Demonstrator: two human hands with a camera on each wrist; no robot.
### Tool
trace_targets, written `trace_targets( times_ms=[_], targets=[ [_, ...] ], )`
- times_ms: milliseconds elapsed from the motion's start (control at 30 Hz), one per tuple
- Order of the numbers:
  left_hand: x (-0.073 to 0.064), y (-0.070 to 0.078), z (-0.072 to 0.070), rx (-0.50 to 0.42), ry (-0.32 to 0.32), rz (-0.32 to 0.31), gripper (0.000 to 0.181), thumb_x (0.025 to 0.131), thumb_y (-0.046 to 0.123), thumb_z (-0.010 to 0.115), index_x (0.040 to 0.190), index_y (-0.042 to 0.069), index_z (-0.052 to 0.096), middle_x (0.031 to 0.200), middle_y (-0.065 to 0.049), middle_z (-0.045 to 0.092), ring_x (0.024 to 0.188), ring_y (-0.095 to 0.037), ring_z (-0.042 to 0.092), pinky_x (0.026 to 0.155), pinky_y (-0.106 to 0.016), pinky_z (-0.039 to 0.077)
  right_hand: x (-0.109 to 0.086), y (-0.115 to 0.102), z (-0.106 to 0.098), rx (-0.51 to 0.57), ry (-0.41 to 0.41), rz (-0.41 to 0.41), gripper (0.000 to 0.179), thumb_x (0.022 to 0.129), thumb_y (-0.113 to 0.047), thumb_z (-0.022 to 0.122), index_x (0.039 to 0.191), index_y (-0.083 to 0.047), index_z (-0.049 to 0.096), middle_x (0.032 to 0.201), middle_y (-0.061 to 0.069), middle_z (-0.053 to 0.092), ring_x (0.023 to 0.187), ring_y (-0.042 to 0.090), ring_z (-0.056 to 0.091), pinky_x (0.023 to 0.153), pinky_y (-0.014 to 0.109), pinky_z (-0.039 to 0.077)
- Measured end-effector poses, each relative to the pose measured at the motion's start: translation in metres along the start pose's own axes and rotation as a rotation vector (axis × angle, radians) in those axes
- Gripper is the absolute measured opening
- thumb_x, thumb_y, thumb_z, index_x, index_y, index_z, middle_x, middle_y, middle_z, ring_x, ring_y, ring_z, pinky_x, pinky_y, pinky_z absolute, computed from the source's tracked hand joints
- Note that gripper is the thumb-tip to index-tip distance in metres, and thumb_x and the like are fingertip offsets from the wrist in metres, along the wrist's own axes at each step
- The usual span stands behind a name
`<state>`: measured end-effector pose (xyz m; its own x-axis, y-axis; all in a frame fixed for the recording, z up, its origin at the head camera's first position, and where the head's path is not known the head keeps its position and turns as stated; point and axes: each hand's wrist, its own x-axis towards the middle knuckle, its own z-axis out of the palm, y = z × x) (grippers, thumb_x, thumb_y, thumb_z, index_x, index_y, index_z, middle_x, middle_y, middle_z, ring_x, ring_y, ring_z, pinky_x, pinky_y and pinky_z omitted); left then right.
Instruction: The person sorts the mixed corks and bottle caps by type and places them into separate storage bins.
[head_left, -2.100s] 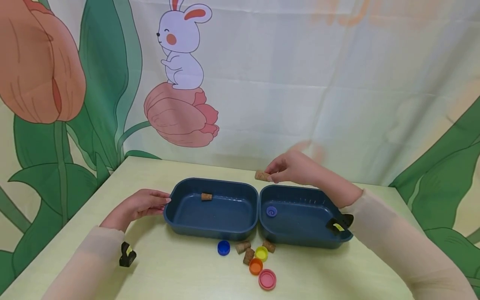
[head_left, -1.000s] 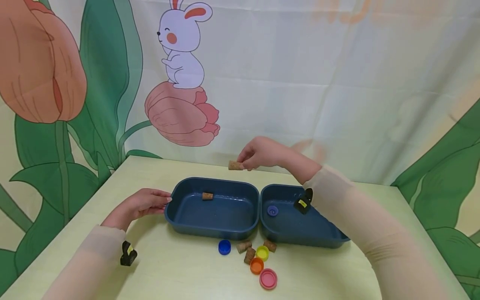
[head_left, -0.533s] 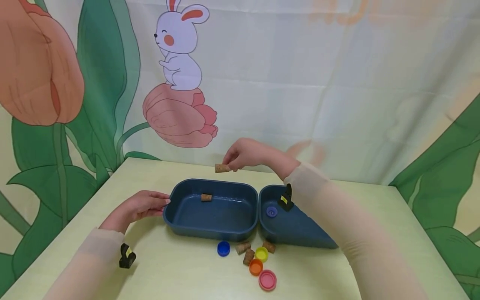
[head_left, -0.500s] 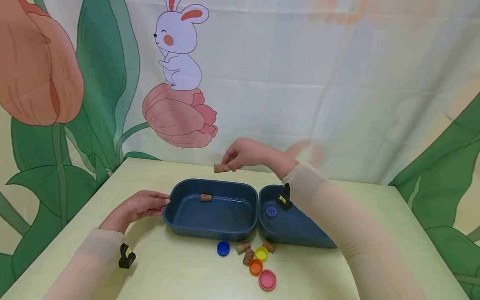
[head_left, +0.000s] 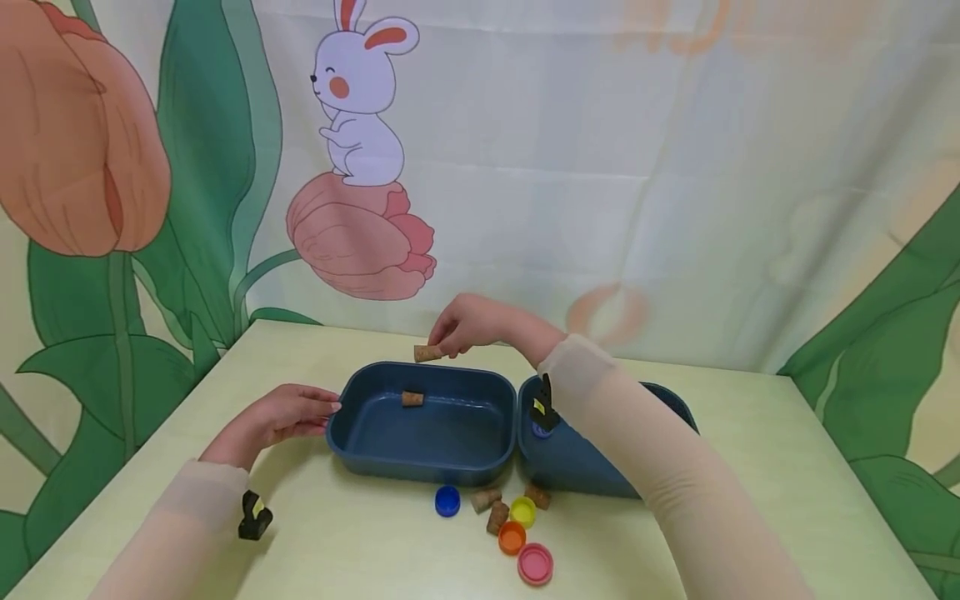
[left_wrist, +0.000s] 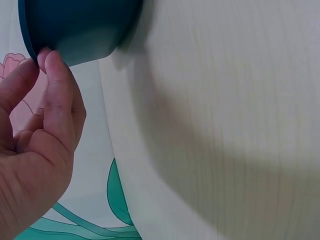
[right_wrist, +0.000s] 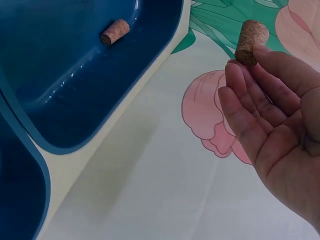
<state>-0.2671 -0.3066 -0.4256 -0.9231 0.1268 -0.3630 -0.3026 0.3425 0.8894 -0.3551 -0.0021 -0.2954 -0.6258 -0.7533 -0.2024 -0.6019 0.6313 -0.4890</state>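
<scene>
My right hand (head_left: pixel 474 323) pinches a cork (head_left: pixel 427 353) by one end, just above the far rim of the left dark blue tray (head_left: pixel 420 468). The right wrist view shows that cork (right_wrist: pixel 251 42) between thumb and fingertips. A second cork (head_left: pixel 412 399) lies inside the left tray near its back wall. My left hand (head_left: pixel 296 410) holds the left tray's side rim, and in the left wrist view thumb and fingers (left_wrist: pixel 59 75) pinch the tray's edge. The right tray (head_left: pixel 573 471) holds a blue-purple cap (head_left: pixel 542 430), partly hidden by the right wrist's black strap piece.
In front of the trays lie a blue cap (head_left: pixel 447 501), several corks (head_left: pixel 498 518), a yellow cap (head_left: pixel 522 512), an orange cap (head_left: pixel 512 538) and a pink cap (head_left: pixel 536 564). A printed curtain (head_left: pixel 525 167) hangs behind the table's far edge.
My right hand has carried the cork leftward from over the right tray to the left tray's far rim, dipping lower at the end. The left hand stays at its rim.
</scene>
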Motion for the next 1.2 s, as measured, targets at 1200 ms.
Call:
trace_targets(
  times_ms=[1200],
  targets=[
    [-0.001, 0.003, 0.001, 0.029, 0.007, -0.017, 0.054, 0.104, 0.015, 0.059, 0.145, -0.016, 0.042, 0.093, 0.002, 0.072, 0.080, -0.007, 0.068, 0.076, -0.022, 0.063, 0.057, 0.021, 0.064, 0.027, -0.099, 0.017, 0.024, 0.101, -0.011, 0.063, 0.121, -0.002, 0.074, 0.118, 0.016, 0.075, 0.101, 0.027, 0.073, 0.086, 0.025, 0.062]
  ],
)
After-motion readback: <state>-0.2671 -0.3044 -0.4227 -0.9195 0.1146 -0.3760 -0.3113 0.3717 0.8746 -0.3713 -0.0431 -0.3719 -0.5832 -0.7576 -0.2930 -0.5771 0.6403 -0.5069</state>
